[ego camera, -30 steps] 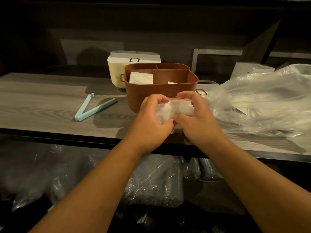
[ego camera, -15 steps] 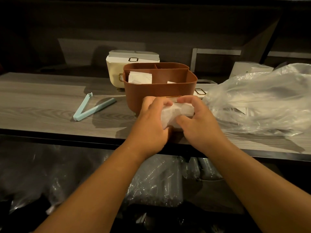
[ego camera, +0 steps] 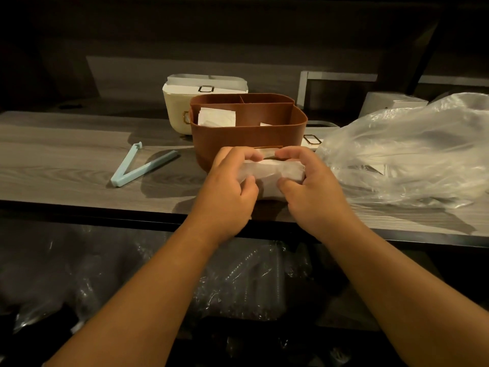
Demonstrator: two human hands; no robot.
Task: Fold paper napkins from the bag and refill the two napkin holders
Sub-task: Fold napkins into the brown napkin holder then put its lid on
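A white paper napkin (ego camera: 272,172) is held just above the wooden counter, in front of the brown napkin holder (ego camera: 246,136). My left hand (ego camera: 227,189) pinches its left end and my right hand (ego camera: 315,192) pinches its right end, thumbs below and fingers curled over the top. Inside the brown holder's left compartment stands a folded napkin (ego camera: 217,117). Behind it sits a cream holder (ego camera: 180,104) with white napkins on top. The clear plastic bag (ego camera: 404,152) lies at the right, with white napkins dimly visible inside.
A light blue bag clip (ego camera: 140,165) lies open on the counter (ego camera: 66,160) to the left. A white box (ego camera: 391,103) stands behind the bag. Below the counter edge, a shelf holds clear plastic packs (ego camera: 251,282).
The napkin has been pressed from a loose bunch into a flatter, wider strip. Both hands have spread slightly apart along it.
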